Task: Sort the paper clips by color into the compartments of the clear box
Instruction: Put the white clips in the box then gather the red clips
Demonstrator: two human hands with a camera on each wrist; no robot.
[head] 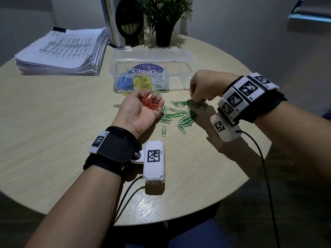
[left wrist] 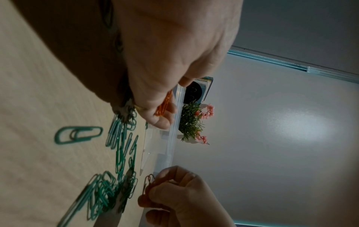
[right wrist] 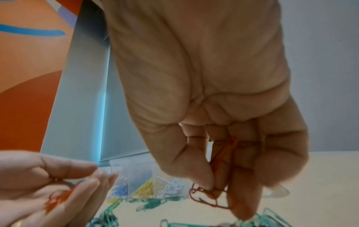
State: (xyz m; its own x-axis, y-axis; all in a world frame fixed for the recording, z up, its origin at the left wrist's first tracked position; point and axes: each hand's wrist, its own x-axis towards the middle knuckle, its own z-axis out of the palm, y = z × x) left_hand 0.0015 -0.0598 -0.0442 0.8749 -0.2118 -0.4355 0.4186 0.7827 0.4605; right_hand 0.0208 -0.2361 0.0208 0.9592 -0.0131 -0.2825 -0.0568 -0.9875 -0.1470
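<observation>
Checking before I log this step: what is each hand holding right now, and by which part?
Left hand: orange clips lie loose in its upturned palm, not pinched. Right hand: fingertips pinch an orange clip by one end, above the green clips.

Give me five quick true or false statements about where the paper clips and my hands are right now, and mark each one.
1. The left hand lies palm up with orange clips resting on it. True.
2. The right hand is flat on the table. False: its fingers pinch orange clips above the green ones.
3. The clear box holds blue, yellow and white clips in neighbouring compartments. True.
4. The green clips are already in the box. False: they lie loose on the table in front of it.
5. A stack of papers sits to the right of the box. False: it is to the left.
</observation>
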